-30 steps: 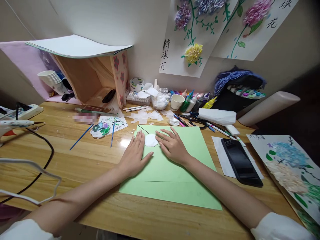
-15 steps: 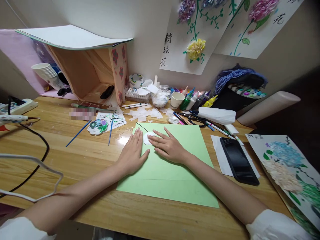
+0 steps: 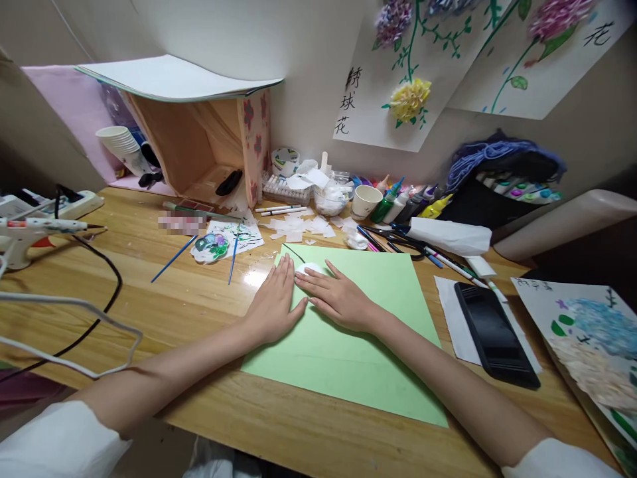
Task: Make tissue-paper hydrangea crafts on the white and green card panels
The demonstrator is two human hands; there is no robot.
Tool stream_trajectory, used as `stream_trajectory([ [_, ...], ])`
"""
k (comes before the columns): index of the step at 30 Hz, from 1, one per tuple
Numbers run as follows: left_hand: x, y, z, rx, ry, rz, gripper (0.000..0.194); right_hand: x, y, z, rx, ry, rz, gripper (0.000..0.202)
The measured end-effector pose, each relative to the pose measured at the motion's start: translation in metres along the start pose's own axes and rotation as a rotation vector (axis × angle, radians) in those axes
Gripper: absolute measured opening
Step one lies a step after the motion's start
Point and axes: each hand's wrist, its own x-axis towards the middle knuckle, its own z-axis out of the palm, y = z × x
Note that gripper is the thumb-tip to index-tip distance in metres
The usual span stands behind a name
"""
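A sheet of light green paper (image 3: 363, 372) lies flat on the wooden table. On its upper left part is a white round piece (image 3: 312, 269), mostly covered by fingers. My left hand (image 3: 276, 302) rests flat on the sheet's left side, fingers stretched out, thumb pointing right. My right hand (image 3: 341, 295) lies palm down with fingers spread, its fingertips over the white piece. A thin dark line (image 3: 293, 253) runs from the sheet's top left corner toward the white piece.
A phone (image 3: 492, 335) lies on white paper to the right, beside a flower picture (image 3: 587, 332). Scissors (image 3: 398, 236), pens, paint bottles (image 3: 388, 202) and a paper cup (image 3: 367, 201) stand behind. At left are paintbrushes (image 3: 174, 259), a glue gun (image 3: 40, 229) and cables (image 3: 112, 292).
The whole view has shifted, so things sit slightly farther right. My right fingers have slid a little lower and left over the white piece; my left hand stays flat on the paper.
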Motion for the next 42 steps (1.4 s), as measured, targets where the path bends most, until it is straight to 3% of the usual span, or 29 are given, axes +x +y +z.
stream_trajectory([
  [18,-0.001,0.000,-0.001,-0.039,-0.002,-0.015,0.075,0.006,-0.002,0.004,-0.112,0.073,0.037,0.048],
  [24,0.000,-0.001,-0.002,-0.041,-0.009,-0.002,0.072,0.000,0.000,0.003,-0.078,0.093,0.134,0.047],
  [32,0.000,-0.002,0.000,-0.036,0.004,0.018,0.077,-0.003,0.003,0.003,-0.093,0.037,-0.016,0.049],
  [42,0.000,-0.003,0.000,-0.031,0.004,0.025,0.077,-0.007,0.002,0.000,-0.100,0.079,-0.036,0.045],
])
